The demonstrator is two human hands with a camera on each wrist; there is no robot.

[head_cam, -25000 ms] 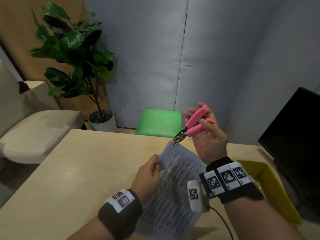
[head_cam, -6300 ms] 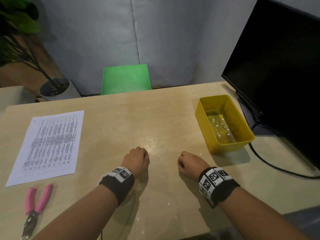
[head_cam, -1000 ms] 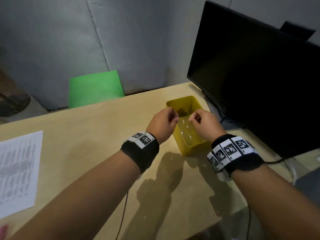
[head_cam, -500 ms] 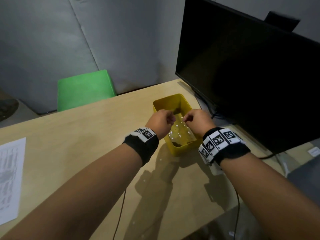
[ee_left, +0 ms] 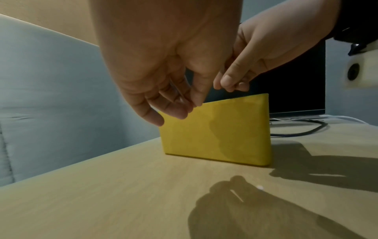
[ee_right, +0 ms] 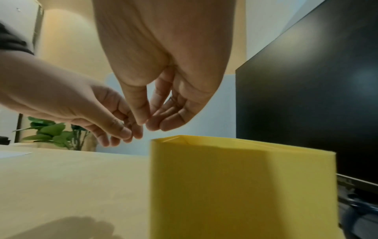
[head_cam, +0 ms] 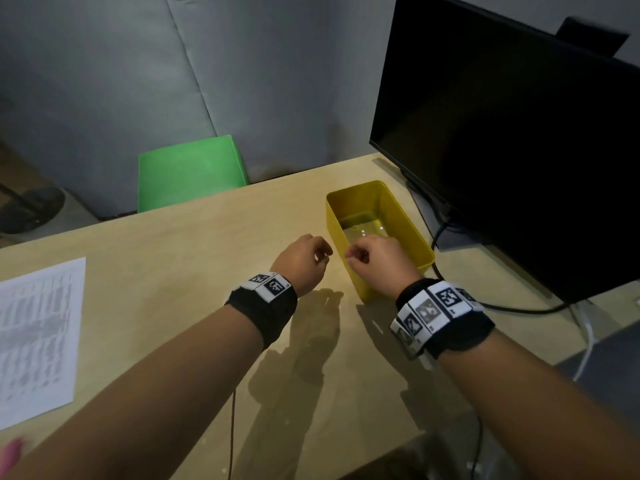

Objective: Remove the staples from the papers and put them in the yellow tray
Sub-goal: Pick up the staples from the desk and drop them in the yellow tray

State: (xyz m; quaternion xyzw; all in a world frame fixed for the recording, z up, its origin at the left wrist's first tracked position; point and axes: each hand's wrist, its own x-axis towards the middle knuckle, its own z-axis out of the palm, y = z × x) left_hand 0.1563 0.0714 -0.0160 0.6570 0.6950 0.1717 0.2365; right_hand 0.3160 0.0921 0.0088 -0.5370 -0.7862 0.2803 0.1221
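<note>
Yellow tray (head_cam: 417,237) just beneath right hand (head_cam: 379,263) fingers (ee_right: 155,125); left hand (head_cam: 303,261) beside.

The tray (head_cam: 410,225) is plain bright yellow, its floor speckled with small white glints. The surface (head_cam: 173,271) is pale beige wood-tone. The paper (head_cam: 38,337) is white with rows of grey print. The wristbands (head_cam: 263,306) are black, bearing white tags with black square-code patterns. The monitor (head_cam: 519,150) is black, the chair (head_cam: 188,171) vivid green, the wall panels (head_cam: 138,81) grey.
</note>
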